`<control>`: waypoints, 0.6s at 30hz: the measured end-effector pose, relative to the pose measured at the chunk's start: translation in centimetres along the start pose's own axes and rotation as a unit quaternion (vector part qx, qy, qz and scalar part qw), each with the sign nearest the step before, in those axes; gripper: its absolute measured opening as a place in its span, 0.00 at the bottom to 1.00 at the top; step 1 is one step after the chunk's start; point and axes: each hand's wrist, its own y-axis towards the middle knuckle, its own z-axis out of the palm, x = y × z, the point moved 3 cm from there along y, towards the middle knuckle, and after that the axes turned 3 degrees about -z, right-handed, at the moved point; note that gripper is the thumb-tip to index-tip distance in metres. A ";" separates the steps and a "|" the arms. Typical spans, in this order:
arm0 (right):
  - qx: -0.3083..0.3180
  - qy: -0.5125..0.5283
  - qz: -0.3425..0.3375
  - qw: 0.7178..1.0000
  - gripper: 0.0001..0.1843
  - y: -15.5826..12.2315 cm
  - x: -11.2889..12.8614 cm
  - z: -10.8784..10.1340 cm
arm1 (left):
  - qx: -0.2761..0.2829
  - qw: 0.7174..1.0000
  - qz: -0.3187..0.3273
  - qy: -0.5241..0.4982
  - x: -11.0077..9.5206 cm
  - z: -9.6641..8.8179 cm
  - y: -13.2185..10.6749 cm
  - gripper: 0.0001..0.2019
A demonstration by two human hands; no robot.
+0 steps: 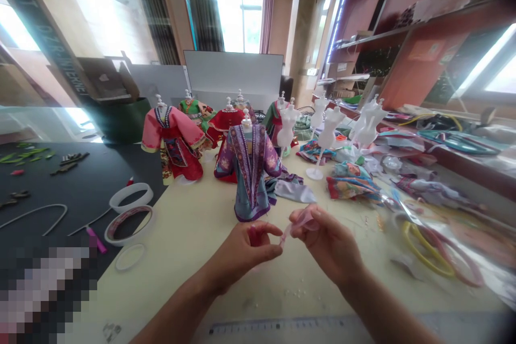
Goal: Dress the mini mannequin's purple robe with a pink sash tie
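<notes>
Between my two hands is a small strip of sheer pink fabric (305, 219), held above the pale table. My left hand (252, 244) pinches its lower left end between thumb and index finger. At the upper right, my right hand (328, 239) grips the wider, bunched part with its fingertips. Just beyond them stands a miniature purple and blue robe (250, 177) on a small white mannequin. A folded light grey cloth (291, 191) lies to the right behind the pink strip.
Several dressed mannequins, one in a pink and red costume (173, 140), stand behind; bare white mannequins (331, 126) are at right. Tape rolls (129, 224) lie left. Scissors with yellow and red handles (429, 250) and fabric pieces (350, 181) lie right. A clear ruler (278, 326) crosses the front.
</notes>
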 end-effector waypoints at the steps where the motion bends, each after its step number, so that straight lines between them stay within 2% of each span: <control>1: 0.002 -0.001 0.000 1.000 0.12 0.0 0.0 0.0 | 0.003 1.000 -0.005 0.004 0.1 0.1 0.0 0.13; 9: -0.007 -0.003 0.009 1.000 0.11 0.1 -0.5 -0.2 | 0.001 0.999 -0.027 -0.046 0.3 0.3 -0.1 0.10; 18: -0.045 0.001 0.034 0.998 0.10 0.3 -1.0 -0.7 | 0.035 0.997 -0.039 -0.054 0.5 0.8 -0.4 0.10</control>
